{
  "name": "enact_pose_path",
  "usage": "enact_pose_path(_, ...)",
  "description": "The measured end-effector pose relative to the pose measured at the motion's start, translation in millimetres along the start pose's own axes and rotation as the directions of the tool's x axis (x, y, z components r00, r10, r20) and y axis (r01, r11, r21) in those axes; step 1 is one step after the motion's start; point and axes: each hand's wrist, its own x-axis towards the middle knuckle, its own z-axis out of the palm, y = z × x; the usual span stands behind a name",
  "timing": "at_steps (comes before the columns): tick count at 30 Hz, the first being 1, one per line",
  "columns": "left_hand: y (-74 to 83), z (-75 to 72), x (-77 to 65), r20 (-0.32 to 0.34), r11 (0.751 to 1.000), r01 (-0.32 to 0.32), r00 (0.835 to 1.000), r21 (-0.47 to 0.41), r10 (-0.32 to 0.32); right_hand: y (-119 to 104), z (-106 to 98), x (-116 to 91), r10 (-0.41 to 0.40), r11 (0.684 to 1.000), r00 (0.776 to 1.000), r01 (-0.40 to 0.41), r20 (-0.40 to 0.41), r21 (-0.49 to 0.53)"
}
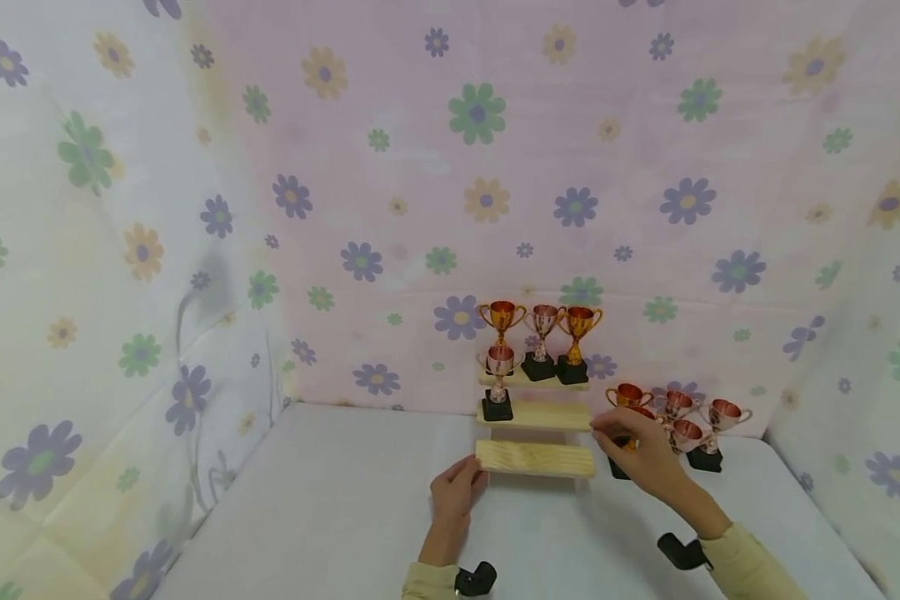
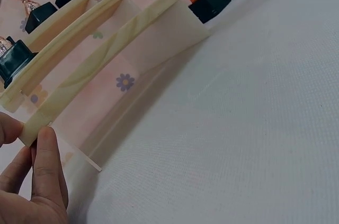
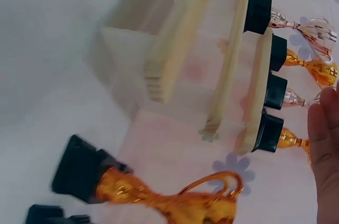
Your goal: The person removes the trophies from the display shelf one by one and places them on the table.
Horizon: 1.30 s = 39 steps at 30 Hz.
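Observation:
A three-tier wooden shelf (image 1: 535,459) stands on the white table. At its lowest board's left end, my left hand (image 1: 453,492) pinches the wood between thumb and fingers; the left wrist view shows this grip closely. My right hand (image 1: 641,450) hovers near the right end of the middle board (image 1: 547,414), and no object shows between its fingers. In the right wrist view only some straight fingers (image 3: 324,144) appear at the edge. On the middle board's left sits a rose trophy (image 1: 499,375). The top board bears two gold trophies, one a gold trophy (image 1: 580,333), and a rose trophy (image 1: 543,333).
Right of the shelf, several gold and rose trophies stand close together on the table, among them a rose trophy (image 1: 722,421) and a gold trophy (image 3: 153,197). Flower-patterned cloth walls (image 1: 390,167) enclose the table (image 1: 330,500) at the back and sides.

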Motion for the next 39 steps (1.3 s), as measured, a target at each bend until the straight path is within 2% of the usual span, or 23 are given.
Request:
enact_pose_path(3, 0.2, -0.7, -2.4, -0.004, 1.000, -0.002, 1.000, 0.001, 0.002, 2.2, 11.1, 17.0, -0.035, 0.999, 0.999, 0.034, 0.016, 0.041)
enact_pose_path(6, -1.6, -2.0, -3.7, -0.004, 1.000, 0.012, 1.000, -0.002, -0.012, 5.4, 23.4, 28.8, -0.007, 0.998, 0.999, 0.004, 0.052, 0.063)
enact_pose_path(11, -5.7, -2.8, -2.6, -0.001, 1.000, 0.018, 1.000, -0.015, -0.018, 2.7, 41.7, 45.6, 0.153, 0.985, 0.985, -0.158, 0.082, 0.063)
enact_pose_path(15, -7.8, -1.8, -0.3, -0.002, 0.999, 0.018, 1.000, -0.027, -0.018, -3.7, 51.5, 59.5, 0.296, 0.953, 0.951, -0.300, 0.087, 0.045)
enact_pose_path(17, -7.9, -1.2, -0.2, 0.003, 0.999, 0.012, 1.000, -0.031, -0.012, -5.7, 55.6, 65.9, 0.341, 0.937, 0.936, -0.346, 0.093, 0.053)
enact_pose_path(21, -7.0, -0.1, -1.4, 0.011, 1.000, 0.003, 1.000, -0.031, -0.003, -6.1, 64.9, 76.1, 0.358, 0.924, 0.929, -0.367, 0.094, 0.108)
enact_pose_path(28, -5.6, 0.4, -2.6, 0.015, 1.000, -0.004, 1.000, -0.028, 0.004, -8.1, 82.8, 89.6, 0.348, 0.898, 0.933, -0.360, 0.095, 0.252)
enact_pose_path(31, 3.1, 0.4, -8.2, 0.032, 0.999, -0.011, 0.999, -0.031, 0.012, -7.5, 91.6, 95.9, 0.349, 0.884, 0.933, -0.359, 0.090, 0.298)
enact_pose_path(35, 4.8, -0.7, -6.9, 0.038, 0.999, -0.021, 0.999, -0.037, 0.022, -10.1, 100.4, 104.6, 0.373, 0.866, 0.922, -0.386, 0.103, 0.318)
enact_pose_path(37, -1.5, -1.0, -0.3, 0.026, 0.999, -0.023, 0.999, -0.037, 0.024, -14.8, 102.8, 108.5, 0.388, 0.850, 0.915, -0.403, 0.114, 0.339)
enact_pose_path(39, -2.3, -1.2, 0.6, 0.019, 0.999, -0.023, 1.000, -0.033, 0.024, -23.4, 103.3, 112.3, 0.390, 0.845, 0.913, -0.405, 0.117, 0.350)
